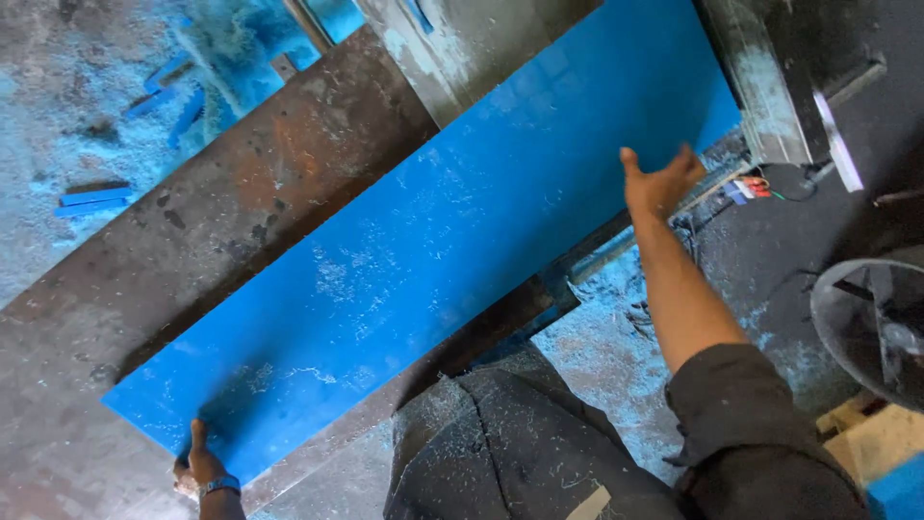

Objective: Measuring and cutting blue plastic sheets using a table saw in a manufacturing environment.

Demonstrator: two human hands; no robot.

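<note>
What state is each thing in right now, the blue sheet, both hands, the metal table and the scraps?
Blue sheet: lying flat on the table, dusted with pale shavings, held at both ends.
Left hand: gripping the sheet's near corner.
Right hand: open, pressed against the sheet's far edge.
Metal table: rusty, partly covered by the sheet.
Blue offcut strips: loose on the floor among blue shavings.

So it's a long blue board [452,250], flat rectangular sheet, smooth and kinda glossy with pale dust and shavings speckled over the top. It's lying flat and running diagonally across the rusty metal bench [192,241], low end down near the bench's near edge, the far end up past the bench's right edge. The left hand [200,467] grips the near corner, the right hand [659,183] presses on the far long edge.
</note>
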